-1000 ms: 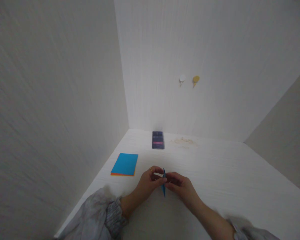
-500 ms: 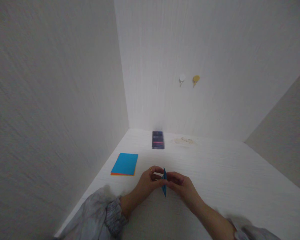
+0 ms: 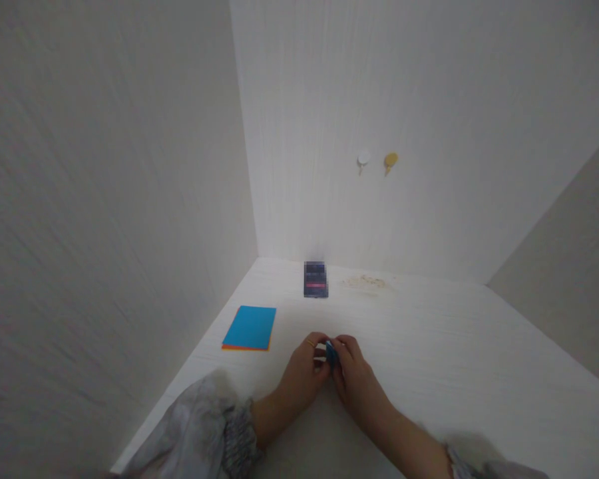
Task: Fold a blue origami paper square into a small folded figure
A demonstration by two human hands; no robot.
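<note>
A small folded blue paper [image 3: 332, 354] is held between both hands above the white table, mostly covered by fingers. My left hand [image 3: 307, 369], with a ring on one finger, pinches its left side. From the right, my right hand [image 3: 354, 372] grips the same paper, with its fingertips close to those of the left. Left of the hands lies a stack of square sheets [image 3: 250, 327], blue on top with orange edges showing beneath.
At the back of the white table [image 3: 429, 332] lies a dark, pixelated rectangular object [image 3: 315, 279]. Brownish marks [image 3: 372, 281] are beside it. A white hook [image 3: 363, 158] and a yellow hook [image 3: 391, 159] are on the back wall. Walls rise left and right.
Both hands have closed further around the blue paper, which has turned from an upright, edge-on pose and now shows less. My right hand's fingers have moved over its right side.
</note>
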